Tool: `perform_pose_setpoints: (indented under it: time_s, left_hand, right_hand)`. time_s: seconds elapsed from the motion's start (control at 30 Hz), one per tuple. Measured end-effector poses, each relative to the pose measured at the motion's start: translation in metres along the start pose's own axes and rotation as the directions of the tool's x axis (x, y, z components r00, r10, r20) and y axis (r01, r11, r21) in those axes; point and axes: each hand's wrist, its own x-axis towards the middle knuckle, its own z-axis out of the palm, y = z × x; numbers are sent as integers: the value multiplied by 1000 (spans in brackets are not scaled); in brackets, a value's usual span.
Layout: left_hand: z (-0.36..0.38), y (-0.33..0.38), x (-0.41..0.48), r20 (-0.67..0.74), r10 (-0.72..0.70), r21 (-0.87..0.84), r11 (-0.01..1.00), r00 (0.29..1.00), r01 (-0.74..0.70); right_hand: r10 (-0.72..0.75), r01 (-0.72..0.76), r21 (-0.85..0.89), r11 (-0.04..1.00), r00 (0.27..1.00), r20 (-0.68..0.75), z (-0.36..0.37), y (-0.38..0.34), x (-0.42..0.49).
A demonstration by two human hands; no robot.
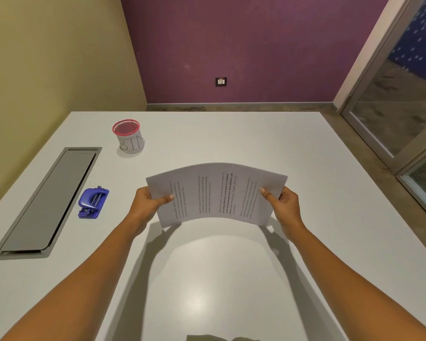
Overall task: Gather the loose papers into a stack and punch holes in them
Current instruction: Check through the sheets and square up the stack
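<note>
A stack of printed white papers [215,193] is held up above the middle of the white table [231,279], bowed upward in an arc. My left hand [146,203] grips its left edge and my right hand [284,205] grips its right edge, thumbs on the printed side. A blue hole punch [92,203] sits on the table well to the left of my left hand, untouched.
A pink mesh cup wrapped in paper marked "BIN" [128,136] stands at the back left. A grey recessed cable hatch [49,203] runs along the table's left side. A glass door [403,107] is at the right, walls behind.
</note>
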Motion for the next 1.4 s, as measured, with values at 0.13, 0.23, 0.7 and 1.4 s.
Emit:
perform_pose_setpoints:
  time_s: [0.13, 0.23, 0.7, 1.4]
  left_hand:
    - [1, -2, -1, 4, -4, -4, 1000, 1000, 4]
    - [2, 2, 0, 3, 10, -5, 1000, 1000, -10]
    - [6, 4, 1, -59, -6, 5, 1000, 998, 6]
    - [40, 1, -17, -175, -103, -476, 880, 979, 7]
  right_hand:
    - [4, -4, -8, 1000, 1000, -4, 0, 1, -2]
    - [-5, 5, -12, 1000, 1000, -3, -1, -4, -1]
    - [-23, 18, -86, 996, 998, -58, -1, 3, 1]
    - [367, -412, 342, 845, 911, 188, 44, 3, -11]
